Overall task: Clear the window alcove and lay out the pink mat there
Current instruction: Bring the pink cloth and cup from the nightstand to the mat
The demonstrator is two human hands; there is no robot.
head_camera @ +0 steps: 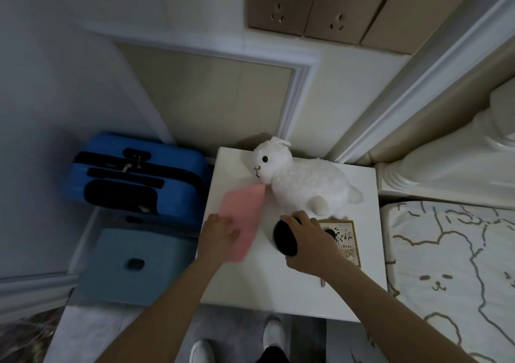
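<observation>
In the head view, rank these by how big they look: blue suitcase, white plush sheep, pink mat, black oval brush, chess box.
1. Blue hard-shell suitcase, largest.
2. White fluffy plush sheep.
3. Pink mat, partly hidden by the left hand.
4. Black oval brush and yellowish chess box: both partly covered by the right hand, so unranked.

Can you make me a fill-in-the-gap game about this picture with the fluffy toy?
1. The left hand holds the ____ mat.
2. The right hand grips a round ____ object.
3. The white plush toy sits on the ____ table.
4. Left of the table stands a ____ suitcase.

Missing words: pink, black, white, blue
</observation>
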